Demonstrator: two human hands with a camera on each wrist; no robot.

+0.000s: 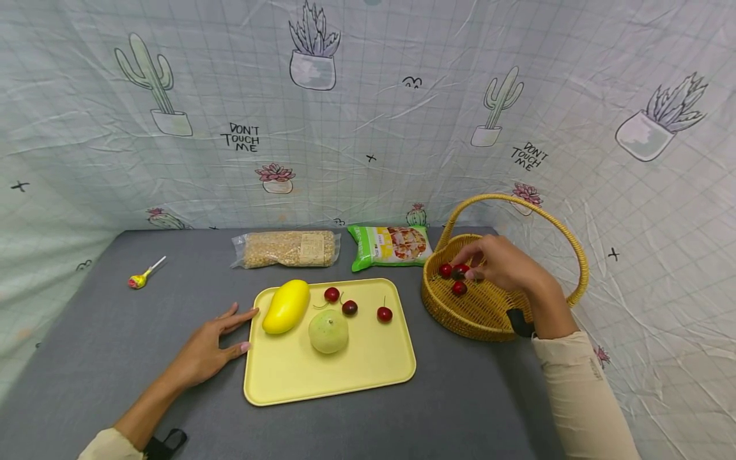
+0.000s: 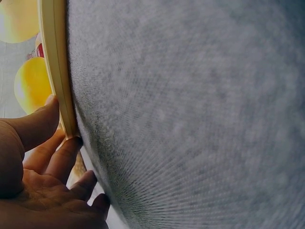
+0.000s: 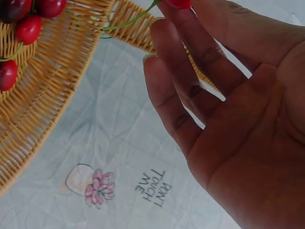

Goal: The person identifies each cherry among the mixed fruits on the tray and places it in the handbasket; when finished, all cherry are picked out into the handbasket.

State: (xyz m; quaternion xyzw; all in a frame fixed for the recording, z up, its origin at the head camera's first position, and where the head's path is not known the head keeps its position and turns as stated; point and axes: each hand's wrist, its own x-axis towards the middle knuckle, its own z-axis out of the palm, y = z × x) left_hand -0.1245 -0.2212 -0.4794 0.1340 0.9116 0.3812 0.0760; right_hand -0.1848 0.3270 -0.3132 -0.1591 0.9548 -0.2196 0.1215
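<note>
My left hand [image 1: 209, 348] rests at the left edge of a yellow tray [image 1: 345, 383], its fairly straight fingers and thumb touching the rim. On that tray lie a yellow mango [image 1: 286, 306], a round pale green fruit [image 1: 328, 331] and three red cherries [image 1: 384, 314] with stems. Over a woven basket [image 1: 477, 331] at the right, my right hand [image 1: 506, 263] pinches a cherry [image 3: 179, 3] between thumb and fingertips; a green stem trails from it in the right wrist view. Several other cherries [image 3: 28, 29] lie in the basket below the fingers.
A tall handle [image 1: 582, 255] arches over the basket. Behind the tray lie a clear bag of pale kernels [image 1: 287, 249] and a green food packet [image 1: 393, 246]. A lollipop [image 1: 138, 281] is at the far left. Printed cloth [image 1: 356, 128] hangs behind the grey table [image 1: 190, 415].
</note>
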